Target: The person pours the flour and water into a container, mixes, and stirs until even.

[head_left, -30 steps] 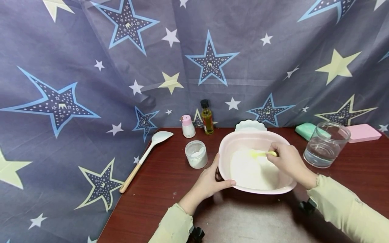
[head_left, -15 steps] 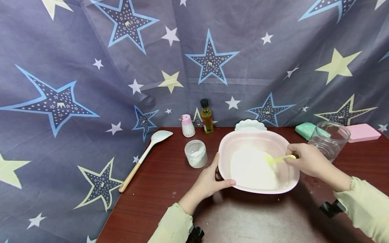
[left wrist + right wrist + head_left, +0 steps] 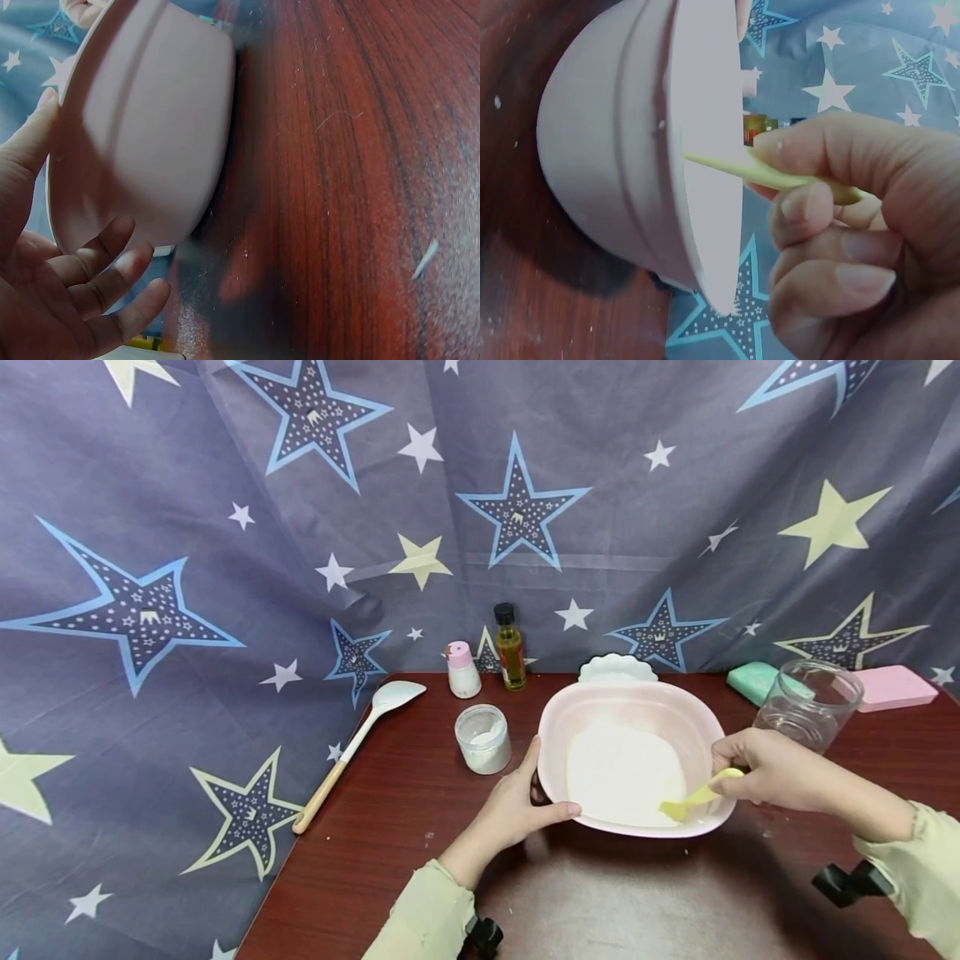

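A pale pink basin (image 3: 712, 727) stands on the table with bright white contents (image 3: 622, 777); whether these are powder or liquid cannot be told. My left hand (image 3: 510, 810) holds its near-left corner, thumb on the front rim and fingers along the outer wall. In the left wrist view the other fingers (image 3: 112, 277) of that hand hang slightly curled by the wall (image 3: 165, 127). Between thumb and curled fingers, my right hand (image 3: 780, 777) pinches a small yellow plastic spoon (image 3: 701, 795). Its head dips into the white contents near the front-right side; the right wrist view shows only its handle (image 3: 772, 177).
Left of the basin is an open jar (image 3: 483, 747) of white powder. Behind stand a pink-capped shaker (image 3: 463, 672) and an oil bottle (image 3: 511, 652). A white ladle (image 3: 360, 747) lies farther left. At right are a clear glass (image 3: 813, 706), a green sponge (image 3: 753, 682) and a pink sponge (image 3: 896, 687).
My right hand has moved the spoon from the basin's middle to the right, then toward me to the front-right side. The left hand stays in place on the basin.
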`<state>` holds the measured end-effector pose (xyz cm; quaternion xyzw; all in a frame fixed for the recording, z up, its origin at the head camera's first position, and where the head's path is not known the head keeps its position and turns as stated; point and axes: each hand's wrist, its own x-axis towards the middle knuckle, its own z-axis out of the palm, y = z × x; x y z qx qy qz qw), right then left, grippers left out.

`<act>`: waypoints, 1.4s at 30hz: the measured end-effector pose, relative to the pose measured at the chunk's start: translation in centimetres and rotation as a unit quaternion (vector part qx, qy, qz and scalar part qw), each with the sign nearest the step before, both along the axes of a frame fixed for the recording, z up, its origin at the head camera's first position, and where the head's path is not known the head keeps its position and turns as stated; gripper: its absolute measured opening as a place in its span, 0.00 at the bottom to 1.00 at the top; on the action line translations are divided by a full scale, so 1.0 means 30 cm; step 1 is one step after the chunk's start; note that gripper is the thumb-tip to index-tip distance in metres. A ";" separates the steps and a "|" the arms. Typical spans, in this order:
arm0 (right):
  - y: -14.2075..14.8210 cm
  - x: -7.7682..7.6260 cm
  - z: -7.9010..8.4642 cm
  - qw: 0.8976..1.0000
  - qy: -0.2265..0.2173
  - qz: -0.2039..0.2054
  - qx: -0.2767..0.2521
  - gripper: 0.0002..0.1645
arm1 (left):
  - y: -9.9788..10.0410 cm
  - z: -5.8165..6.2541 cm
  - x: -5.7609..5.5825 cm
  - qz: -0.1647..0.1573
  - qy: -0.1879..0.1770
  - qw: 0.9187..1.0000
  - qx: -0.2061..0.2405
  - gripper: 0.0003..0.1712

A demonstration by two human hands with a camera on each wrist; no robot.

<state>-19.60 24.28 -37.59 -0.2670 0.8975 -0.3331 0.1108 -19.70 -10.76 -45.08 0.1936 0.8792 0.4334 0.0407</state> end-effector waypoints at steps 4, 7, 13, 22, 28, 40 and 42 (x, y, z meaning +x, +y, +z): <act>-0.014 0.003 -0.010 0.999 -0.002 0.035 -0.032 0.13 | -0.001 -0.001 -0.001 -0.001 0.001 1.000 0.003 0.64; -0.034 0.001 -0.032 0.997 0.013 0.051 -0.058 0.13 | -0.002 -0.003 -0.001 -0.002 0.003 1.000 0.003 0.64; -0.100 -0.003 -0.088 0.991 0.061 0.057 -0.106 0.15 | -0.002 -0.005 -0.002 -0.001 -0.001 1.000 0.003 0.64; -0.201 -0.016 -0.142 0.976 0.163 0.031 -0.139 0.19 | -0.004 -0.007 -0.003 0.001 -0.004 1.000 -0.001 0.64; -0.235 -0.035 -0.163 0.970 0.205 -0.011 -0.126 0.19 | -0.003 -0.004 0.000 0.002 -0.004 1.000 0.001 0.64; -0.264 -0.099 -0.155 0.962 0.239 -0.102 -0.085 0.19 | -0.002 0.001 0.002 0.005 0.000 1.000 -0.001 0.64; -0.259 -0.107 -0.149 0.961 0.240 -0.121 -0.069 0.18 | -0.001 0.000 0.001 0.004 0.002 1.000 -0.001 0.64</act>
